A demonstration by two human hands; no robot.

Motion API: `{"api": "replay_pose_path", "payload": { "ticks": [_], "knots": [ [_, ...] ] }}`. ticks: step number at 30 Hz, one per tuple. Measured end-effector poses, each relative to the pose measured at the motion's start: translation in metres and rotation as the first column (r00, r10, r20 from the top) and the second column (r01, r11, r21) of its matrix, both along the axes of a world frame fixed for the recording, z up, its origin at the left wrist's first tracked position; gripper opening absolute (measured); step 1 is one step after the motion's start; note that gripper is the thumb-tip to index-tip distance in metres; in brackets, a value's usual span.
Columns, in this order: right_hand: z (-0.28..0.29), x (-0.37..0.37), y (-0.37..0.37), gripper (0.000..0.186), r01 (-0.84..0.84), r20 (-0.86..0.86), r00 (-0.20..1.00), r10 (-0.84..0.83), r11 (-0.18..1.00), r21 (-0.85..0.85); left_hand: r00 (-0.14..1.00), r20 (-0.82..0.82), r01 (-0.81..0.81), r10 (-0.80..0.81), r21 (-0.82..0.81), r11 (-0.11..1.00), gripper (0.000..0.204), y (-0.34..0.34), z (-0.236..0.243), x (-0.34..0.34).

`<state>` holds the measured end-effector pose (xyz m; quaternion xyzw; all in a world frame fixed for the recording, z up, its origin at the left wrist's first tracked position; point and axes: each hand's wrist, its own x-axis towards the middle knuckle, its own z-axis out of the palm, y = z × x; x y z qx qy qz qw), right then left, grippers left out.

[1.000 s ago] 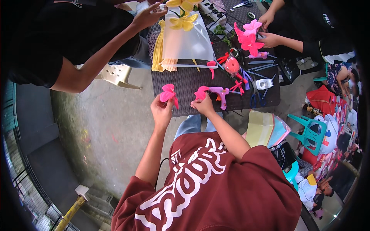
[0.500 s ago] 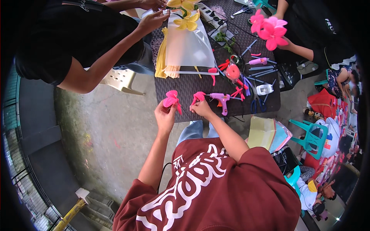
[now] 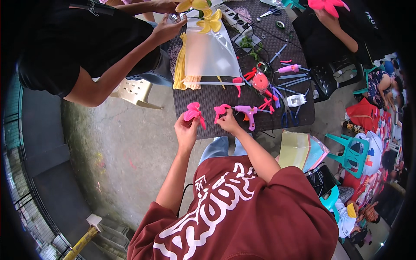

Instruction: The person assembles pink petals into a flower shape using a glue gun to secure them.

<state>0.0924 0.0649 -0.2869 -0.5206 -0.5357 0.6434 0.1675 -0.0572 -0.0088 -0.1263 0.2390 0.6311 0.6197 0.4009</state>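
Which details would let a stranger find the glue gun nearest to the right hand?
Start at the near side of the dark woven table. Just right of the right hand lies a lilac glue gun. Unlike the other glue gun farther back, it shows an orange trigger.

A dark table (image 3: pixel 199 96) carries a purple glue gun (image 3: pixel 248 112), scissors (image 3: pixel 289 118), tape dispenser (image 3: pixel 297 100).

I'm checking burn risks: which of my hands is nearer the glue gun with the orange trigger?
Right. Your right hand, holding a pink piece, is just left of the glue gun; your left hand, holding pink petals, is farther left.
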Motion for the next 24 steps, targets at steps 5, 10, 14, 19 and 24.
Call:
{"api": "replay_pose_path", "payload": {
  "ticks": [5, 10, 14, 19, 24],
  "knots": [
    [0.003, 0.003, -0.033, 0.050, 0.120, 0.199, 0.973, -0.113, 0.992, -0.024, 1.000, -0.008, -0.013, 0.013, 0.022, 1.000, 0.013, 0.004, -0.001, 0.000],
    [0.055, -0.003, -0.037, 0.016, 0.100, 0.117, 0.988, -0.098, 0.995, -0.010, 1.000, 0.005, -0.013, 0.013, -0.002, 1.000, 0.013, 0.004, -0.006, 0.003],
    [0.058, -0.009, -0.040, 0.016, 0.014, 0.127, 0.991, -0.040, 0.979, 0.205, 1.000, 0.007, 0.004, -0.004, -0.005, 1.000, 0.013, 0.007, -0.008, 0.006],
    [0.099, -0.011, -0.036, 0.018, -0.192, 0.305, 0.949, 0.073, 0.904, 0.382, 0.999, -0.022, -0.025, 0.026, 0.015, 1.000, 0.011, 0.004, -0.011, 0.001],
    [0.088, 0.008, -0.034, 0.025, -0.164, 0.318, 0.948, 0.001, 0.857, 0.489, 0.997, -0.057, -0.045, 0.046, 0.023, 0.999, 0.010, 0.002, -0.011, -0.010]
  ]
}}
